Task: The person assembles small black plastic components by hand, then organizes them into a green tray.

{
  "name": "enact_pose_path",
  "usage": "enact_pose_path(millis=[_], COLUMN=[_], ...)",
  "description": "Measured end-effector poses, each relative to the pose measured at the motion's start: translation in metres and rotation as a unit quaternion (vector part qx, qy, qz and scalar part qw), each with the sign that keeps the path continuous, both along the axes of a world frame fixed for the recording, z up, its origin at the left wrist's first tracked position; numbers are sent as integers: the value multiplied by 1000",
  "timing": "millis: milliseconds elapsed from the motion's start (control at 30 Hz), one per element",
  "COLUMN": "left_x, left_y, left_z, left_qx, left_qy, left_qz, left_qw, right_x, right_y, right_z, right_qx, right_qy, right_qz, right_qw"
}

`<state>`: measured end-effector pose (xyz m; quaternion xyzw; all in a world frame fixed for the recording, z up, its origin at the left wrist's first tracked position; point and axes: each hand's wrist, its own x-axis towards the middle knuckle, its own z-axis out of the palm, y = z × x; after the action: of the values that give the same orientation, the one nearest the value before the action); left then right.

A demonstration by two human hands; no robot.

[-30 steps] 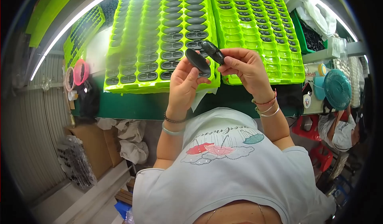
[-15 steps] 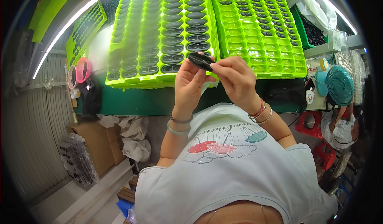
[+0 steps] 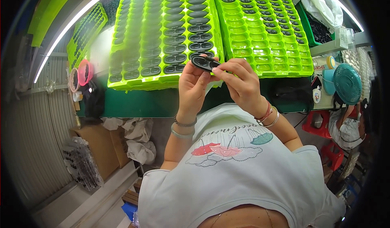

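My left hand [image 3: 194,84] grips a black oval case [image 3: 200,61] with two rounded hollows, like an earbud charging case, above the near edge of a bright green tray. The fingertips of my right hand [image 3: 243,79] pinch its right end. Whether those fingers also hold something small cannot be made out. Under and beyond my hands, the left green tray [image 3: 138,84] carries rows of similar black cases; the near ones show paired hollows, and the farther ones look smooth on top. A second green tray [image 3: 286,72] on the right holds smaller black pieces in its far pockets.
Both trays rest on a dark green tabletop [image 3: 158,104]. A teal fan-like basket [image 3: 347,86] and a dark phone-like object stand at the right. Pink round fan [image 3: 85,72] hangs at the left. Another person [image 3: 345,128] sits at far right near red stools [image 3: 317,124].
The black case has tilted so its hollowed face shows more toward me. My right fingers have shifted slightly left along its end; my left hand has stayed nearly in place.
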<state>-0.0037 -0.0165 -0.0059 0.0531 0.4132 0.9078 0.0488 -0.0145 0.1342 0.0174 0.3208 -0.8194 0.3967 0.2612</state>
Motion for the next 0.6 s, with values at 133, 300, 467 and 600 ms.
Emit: enact_pose_path(millis=[133, 300, 467, 600], left_x=[2, 3, 8, 10], left_y=[-3, 4, 17, 22], left_z=[6, 8, 6, 4], left_qx=[0, -114, -109, -117], left_qy=[-9, -45, -70, -74], left_qz=[-2, 53, 90, 99], left_qw=[1000, 991, 987, 985], right_x=[0, -1, 6, 1], right_y=[2, 1, -5, -3], right_z=[0, -8, -4, -10], right_qx=[38, 65, -155, -177], right_qy=[-2, -15, -226, -324], right_qz=[24, 37, -48, 14], right_qw=[999, 997, 960, 929])
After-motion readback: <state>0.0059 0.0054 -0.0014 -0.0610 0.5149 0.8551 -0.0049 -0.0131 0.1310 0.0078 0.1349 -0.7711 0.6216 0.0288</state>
